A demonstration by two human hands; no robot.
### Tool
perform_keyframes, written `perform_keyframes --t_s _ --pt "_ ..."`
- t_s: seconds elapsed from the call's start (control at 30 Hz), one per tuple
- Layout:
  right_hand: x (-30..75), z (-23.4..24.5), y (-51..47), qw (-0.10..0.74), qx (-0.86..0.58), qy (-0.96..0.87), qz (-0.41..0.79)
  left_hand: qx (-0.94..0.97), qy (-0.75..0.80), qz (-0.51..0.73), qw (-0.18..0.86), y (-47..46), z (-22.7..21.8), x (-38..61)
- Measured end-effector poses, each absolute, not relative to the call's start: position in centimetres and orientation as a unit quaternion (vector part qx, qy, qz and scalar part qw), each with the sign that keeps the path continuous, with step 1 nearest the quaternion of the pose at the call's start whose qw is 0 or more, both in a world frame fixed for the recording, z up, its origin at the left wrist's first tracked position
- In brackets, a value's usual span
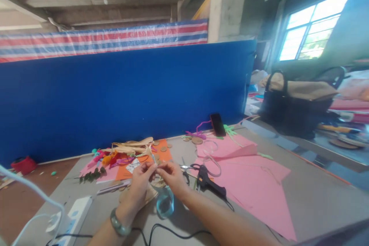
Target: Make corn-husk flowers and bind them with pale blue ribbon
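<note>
While both hands meet over the grey bench (302,203), the left hand (141,178) and right hand (172,177) each have their grip pinched shut on a thin pale stick-like craft piece (155,167) between them. Its long axis looks to run roughly left-right, ends at each set of fingertips, so neither hand is really nearer. Clear blue-tinted cup (165,203) sits just below, black glue gun (209,182) to the right on pink paper sheets (253,184).

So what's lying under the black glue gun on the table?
The glue gun lies partly on the pink paper, beside the scissors. Whatever is beneath its body is covered and cannot be seen.
</note>
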State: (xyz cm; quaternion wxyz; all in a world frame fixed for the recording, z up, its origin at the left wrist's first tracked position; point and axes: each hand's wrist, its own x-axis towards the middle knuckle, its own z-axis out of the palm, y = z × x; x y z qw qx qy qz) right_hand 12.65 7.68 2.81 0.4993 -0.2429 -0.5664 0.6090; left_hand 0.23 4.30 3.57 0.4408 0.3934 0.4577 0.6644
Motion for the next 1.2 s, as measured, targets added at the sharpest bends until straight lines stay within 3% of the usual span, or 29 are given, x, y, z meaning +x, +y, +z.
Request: perform_keyframes --t_s 0.3,0.53,0.87,1.2 --pt "13.0 3.1 7.7 0.479 -0.269 -0.522 0.652 0.394 0.453 0.631 0.491 4.0 2.5 -1.2" --pt "13.0 3.2 7.7 0.459 -0.257 -0.502 0.686 0.354 0.417 0.686 0.480 3.8 2.9 -1.7" --pt "13.2 2.7 7.9 0.346 -0.196 -0.481 0.781 0.419 0.433 0.658 0.452 3.4 3.2 -1.5" --pt "13.4 4.2 7.0 0.417 -0.236 -0.552 0.683 0.444 0.471 0.643 0.410 3.5 3.6 -2.3"
